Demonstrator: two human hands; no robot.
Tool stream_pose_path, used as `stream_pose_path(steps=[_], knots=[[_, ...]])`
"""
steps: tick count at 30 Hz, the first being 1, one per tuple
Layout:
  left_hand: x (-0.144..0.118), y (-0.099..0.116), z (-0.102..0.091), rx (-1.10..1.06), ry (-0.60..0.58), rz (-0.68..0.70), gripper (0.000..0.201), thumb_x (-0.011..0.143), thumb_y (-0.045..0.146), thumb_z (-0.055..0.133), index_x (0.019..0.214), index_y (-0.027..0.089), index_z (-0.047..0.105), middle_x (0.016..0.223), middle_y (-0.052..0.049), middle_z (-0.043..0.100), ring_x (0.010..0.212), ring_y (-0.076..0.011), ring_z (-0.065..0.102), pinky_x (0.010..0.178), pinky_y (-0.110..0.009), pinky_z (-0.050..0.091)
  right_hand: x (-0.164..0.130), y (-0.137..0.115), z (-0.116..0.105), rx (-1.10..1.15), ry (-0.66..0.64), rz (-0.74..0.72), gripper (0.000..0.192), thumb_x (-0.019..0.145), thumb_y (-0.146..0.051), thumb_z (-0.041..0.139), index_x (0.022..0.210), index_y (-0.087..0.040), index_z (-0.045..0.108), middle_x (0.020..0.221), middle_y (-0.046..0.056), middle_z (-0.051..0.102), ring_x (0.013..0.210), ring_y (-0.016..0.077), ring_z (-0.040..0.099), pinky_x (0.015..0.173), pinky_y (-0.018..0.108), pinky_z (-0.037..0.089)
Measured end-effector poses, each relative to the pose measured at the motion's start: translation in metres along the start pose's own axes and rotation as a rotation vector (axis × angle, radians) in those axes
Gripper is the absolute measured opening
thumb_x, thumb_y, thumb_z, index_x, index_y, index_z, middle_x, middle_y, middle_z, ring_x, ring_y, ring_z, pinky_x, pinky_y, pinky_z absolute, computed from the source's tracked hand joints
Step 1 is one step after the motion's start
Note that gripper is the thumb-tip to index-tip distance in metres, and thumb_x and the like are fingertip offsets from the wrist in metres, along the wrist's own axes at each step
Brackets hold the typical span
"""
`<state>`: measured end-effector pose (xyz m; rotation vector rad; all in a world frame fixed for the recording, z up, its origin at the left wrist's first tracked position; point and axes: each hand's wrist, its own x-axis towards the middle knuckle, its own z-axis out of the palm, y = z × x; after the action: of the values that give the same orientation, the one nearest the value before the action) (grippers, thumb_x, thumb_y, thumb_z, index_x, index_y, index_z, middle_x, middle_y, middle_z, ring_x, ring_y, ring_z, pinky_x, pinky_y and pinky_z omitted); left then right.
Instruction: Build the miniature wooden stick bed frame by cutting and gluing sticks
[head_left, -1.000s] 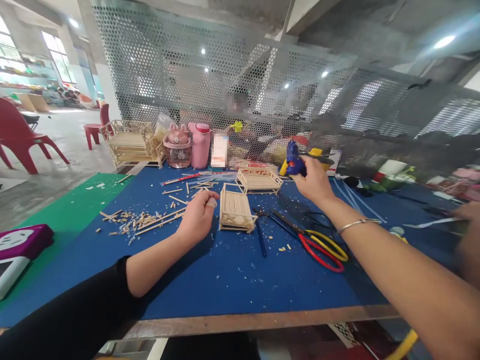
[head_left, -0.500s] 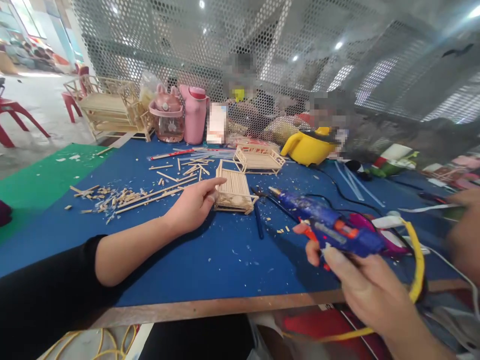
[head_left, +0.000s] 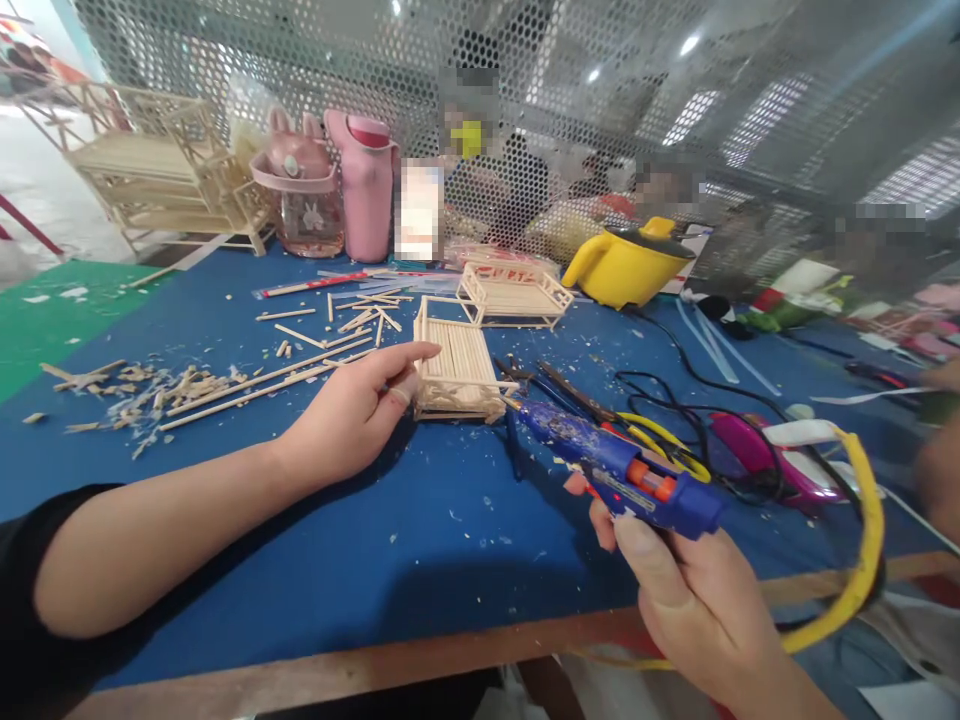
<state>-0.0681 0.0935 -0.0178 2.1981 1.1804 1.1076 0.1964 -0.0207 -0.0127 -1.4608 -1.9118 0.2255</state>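
Note:
My left hand [head_left: 358, 404] grips the left side of a miniature bed [head_left: 459, 355] built of thin wooden sticks, its index finger over the side and the thumb below. The little bed stands on the blue tabletop. In my right hand [head_left: 694, 590] is a blue hot glue gun [head_left: 626, 462], fingers wrapped round its handle near the orange trigger. Its nozzle points left, at or very close to the bed's front right corner; whether it touches I cannot tell. Just behind stands a second stick-built bench [head_left: 517, 298].
Loose sticks [head_left: 277, 385] and offcuts [head_left: 187, 392] litter the left. Scissors with yellow handles [head_left: 664, 440], black cables [head_left: 679, 405] and a magenta-and-white tool [head_left: 784, 465] lie right. Behind are a yellow pot [head_left: 626, 268], pink bottles [head_left: 367, 190] and a larger stick model [head_left: 161, 170]. Another person's blurred hand [head_left: 941, 440] is at far right.
The glue gun in my right hand has moved left, bringing its nozzle to the bed's front right corner. My left hand stays at the bed's left side. The view has shifted slightly.

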Motion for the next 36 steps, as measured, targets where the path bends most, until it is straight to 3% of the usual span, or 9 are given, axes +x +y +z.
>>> stream_pose_path(steps=[3,6,11,16,18,28,36], knots=[[0.0,0.0,0.0,0.001,-0.002,-0.001,0.037,0.089,0.022,0.042,0.123,0.018,0.057,0.088,-0.004,0.067,0.082,-0.0146,0.062,0.086,-0.03,0.05,0.001,0.004,0.002,0.021,0.001,-0.005,0.023,0.091,-0.034,0.041,0.074,-0.026,0.054,0.094,0.006,0.064,0.088,0.0228,0.06,0.084,0.039,0.049],[0.0,0.001,-0.001,0.006,0.0,-0.003,0.037,0.089,0.022,0.043,0.123,0.018,0.057,0.089,-0.003,0.067,0.081,-0.0142,0.062,0.085,-0.029,0.05,-0.001,0.007,0.002,0.019,0.008,-0.008,0.02,0.091,-0.035,0.042,0.077,-0.026,0.054,0.095,0.007,0.063,0.088,0.023,0.06,0.084,0.04,0.05],[-0.001,0.001,-0.002,0.015,-0.002,0.0,0.036,0.09,0.024,0.043,0.122,0.018,0.057,0.089,-0.003,0.067,0.078,-0.0138,0.062,0.083,-0.029,0.05,-0.008,0.01,0.003,-0.017,0.091,0.001,0.017,0.088,-0.035,0.048,0.098,-0.028,0.059,0.089,0.007,0.063,0.086,0.0243,0.062,0.081,0.04,0.053],[-0.001,0.002,-0.002,0.015,0.01,0.001,0.037,0.089,0.023,0.043,0.122,0.018,0.057,0.094,-0.004,0.068,0.081,-0.0137,0.062,0.085,-0.029,0.05,-0.015,0.016,0.009,-0.017,0.109,-0.032,0.048,0.086,-0.033,0.054,0.133,-0.029,0.045,0.124,0.009,0.059,0.104,0.0282,0.061,0.09,0.045,0.051],[0.0,0.004,-0.003,0.03,-0.011,-0.007,0.037,0.089,0.023,0.042,0.123,0.017,0.056,0.098,-0.004,0.068,0.084,-0.0141,0.062,0.086,-0.029,0.05,-0.017,0.018,0.012,0.005,0.119,-0.052,0.055,0.086,-0.031,0.055,0.139,-0.029,0.039,0.132,0.008,0.055,0.104,0.0272,0.063,0.091,0.046,0.051],[0.0,0.004,-0.004,0.068,-0.027,0.004,0.037,0.09,0.023,0.042,0.125,0.018,0.055,0.103,-0.004,0.067,0.088,-0.0144,0.062,0.087,-0.029,0.049,-0.006,0.002,0.009,-0.156,0.134,-0.192,0.05,0.088,-0.03,0.054,0.137,-0.025,0.044,0.124,0.005,0.063,0.103,0.0222,0.065,0.088,0.035,0.055],[0.0,0.003,-0.004,0.058,-0.021,0.016,0.037,0.09,0.022,0.042,0.124,0.018,0.055,0.103,-0.004,0.067,0.089,-0.0137,0.062,0.087,-0.027,0.049,0.0,0.005,0.008,-0.25,0.062,-0.356,0.06,0.087,-0.019,0.052,0.144,-0.021,0.034,0.12,0.007,0.063,0.104,0.0211,0.063,0.084,0.03,0.055]])
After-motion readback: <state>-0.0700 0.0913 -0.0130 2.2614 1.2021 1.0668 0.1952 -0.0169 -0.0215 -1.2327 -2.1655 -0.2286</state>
